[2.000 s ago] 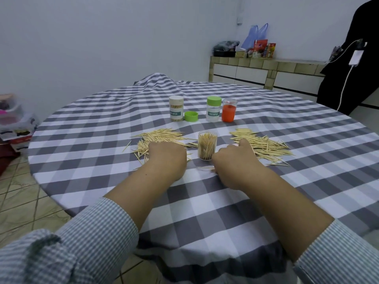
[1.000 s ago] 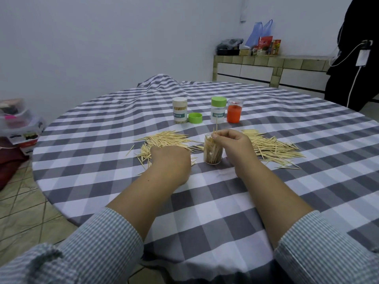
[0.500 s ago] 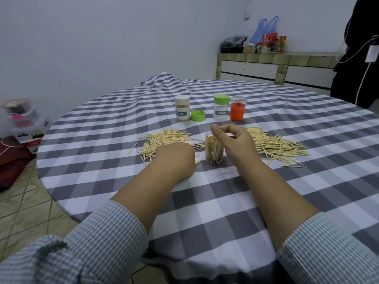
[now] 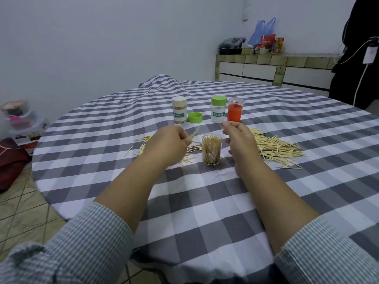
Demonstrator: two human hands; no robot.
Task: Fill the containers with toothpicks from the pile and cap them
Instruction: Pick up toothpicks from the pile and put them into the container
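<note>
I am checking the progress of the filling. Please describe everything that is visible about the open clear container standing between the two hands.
The clear container is a small round cylinder, apparently of transparent plastic, with no cap and no label. It stands upright on the checked tablecloth between two toothpick piles. Toothpicks fill much of it, leaning loosely, their tips near the rim. Neither hand touches it: the left hand, holding a few toothpicks, is beside it, and the right hand is on its other side.

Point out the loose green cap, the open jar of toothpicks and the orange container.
Green cap [image 4: 195, 117], head view, its side wall.
Open jar [image 4: 211, 149], head view, mid wall.
Orange container [image 4: 234, 112], head view, orange body.
</note>
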